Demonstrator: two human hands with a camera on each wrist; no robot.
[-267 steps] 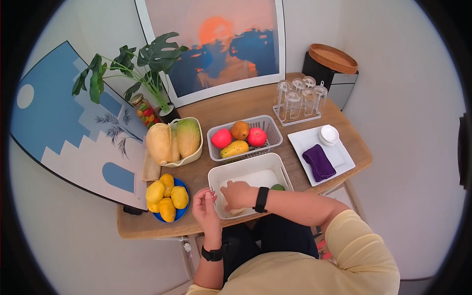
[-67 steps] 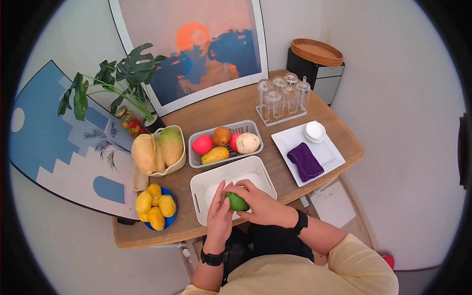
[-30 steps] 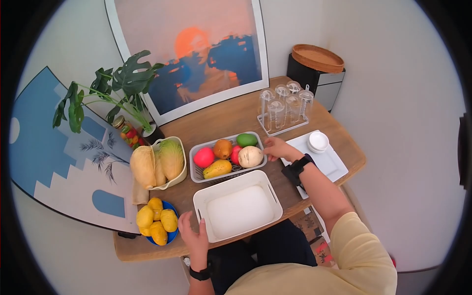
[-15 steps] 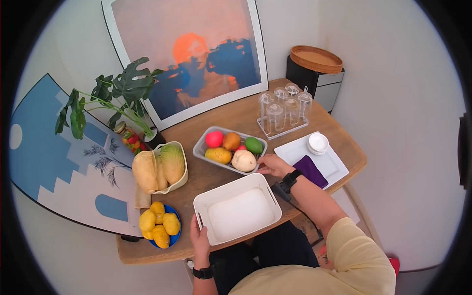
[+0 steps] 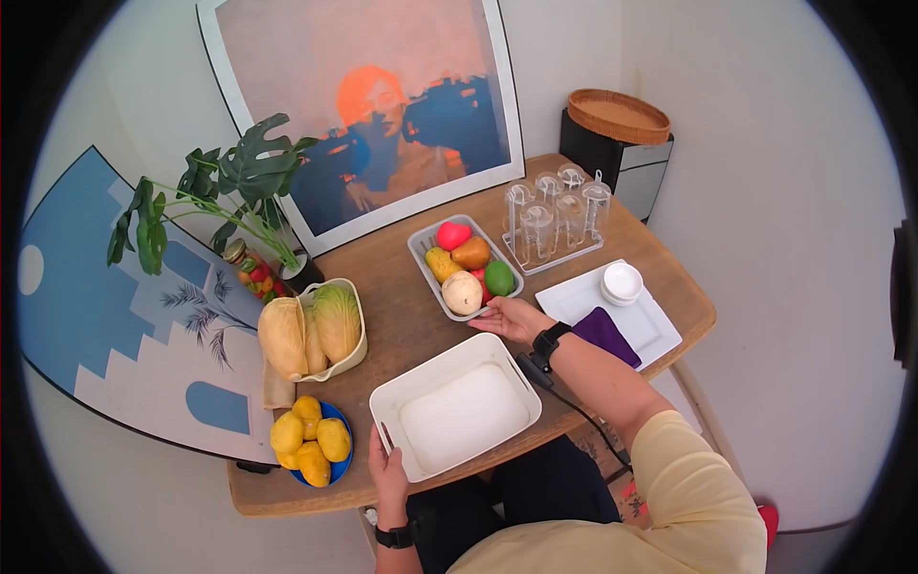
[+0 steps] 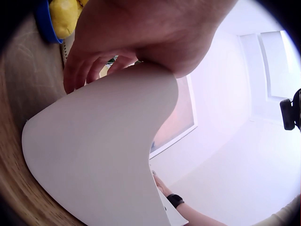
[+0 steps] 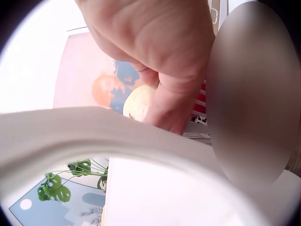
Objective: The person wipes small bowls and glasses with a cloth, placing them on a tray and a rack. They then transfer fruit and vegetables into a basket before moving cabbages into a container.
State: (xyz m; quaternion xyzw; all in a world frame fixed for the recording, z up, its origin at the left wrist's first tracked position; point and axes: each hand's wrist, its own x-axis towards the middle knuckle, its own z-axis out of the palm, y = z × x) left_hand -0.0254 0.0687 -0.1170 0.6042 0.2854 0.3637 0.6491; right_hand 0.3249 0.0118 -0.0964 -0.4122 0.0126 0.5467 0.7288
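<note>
In the head view, my left hand [image 5: 389,478] grips the left wall of the white bin [image 5: 469,407] by its handle hole. The left wrist view shows its fingers [image 6: 89,70] over the bin's rim. At the near right corner of the grey basket [image 5: 426,273], my right hand [image 5: 513,319] holds the rim, thumb above and fingers outside. Inside that basket are a red-pink fruit [image 5: 454,236], a brown fruit [image 5: 471,253], a yellow oblong fruit [image 5: 441,264], a green fruit [image 5: 498,277] and a round cream vegetable [image 5: 462,294]. The basket stands turned at an angle behind the bin.
Left are a blue bowl [image 5: 345,457] of yellow fruit and a cream basket [image 5: 361,346] with cabbage. A glass rack [image 5: 555,258] stands back right, near a white plate [image 5: 660,330] with a purple cloth [image 5: 608,335] and small white bowls [image 5: 622,282]. A cable [image 5: 593,426] hangs by my right wrist.
The cream vegetable and green fruit came into the grey basket earlier. My right hand has since turned the basket and shifted it right. My left hand has taken hold of the bin.
</note>
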